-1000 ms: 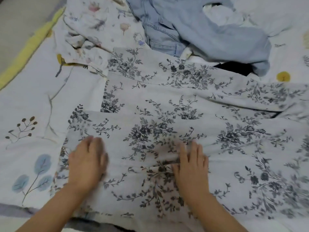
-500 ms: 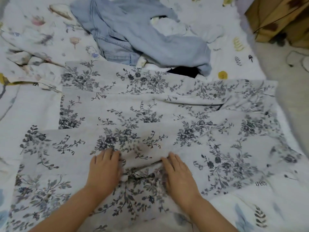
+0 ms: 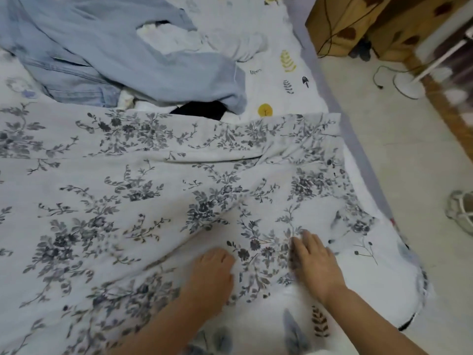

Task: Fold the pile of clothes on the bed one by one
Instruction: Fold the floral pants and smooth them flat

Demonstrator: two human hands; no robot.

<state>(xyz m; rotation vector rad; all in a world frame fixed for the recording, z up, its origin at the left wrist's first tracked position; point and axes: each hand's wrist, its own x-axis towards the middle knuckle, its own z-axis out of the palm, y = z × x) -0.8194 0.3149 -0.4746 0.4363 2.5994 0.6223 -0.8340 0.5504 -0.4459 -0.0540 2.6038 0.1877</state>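
A white garment with a grey floral print (image 3: pixel 158 180) lies spread across the bed, folded lengthwise in layers. My left hand (image 3: pixel 211 275) rests palm down on its near right part, fingers curled slightly under. My right hand (image 3: pixel 314 265) lies flat on the cloth a little to the right, fingers straight. Behind the garment sits the pile: light blue jeans (image 3: pixel 115 55), white items (image 3: pixel 174 39) and a black piece (image 3: pixel 199 110) peeking out from under the jeans.
The bed sheet (image 3: pixel 281 73) is white with small leaf and tree prints. The bed's right edge (image 3: pixel 358 155) borders a pale tiled floor. On the floor stand a wooden cabinet (image 3: pixel 378 26), a white fan base with cable (image 3: pixel 407 83) and a shoe (image 3: pixel 460 211).
Both hands have slid to the right along the floral garment, smoothing it toward its right end. My view has swung right, bringing the floor and cabinet further in.
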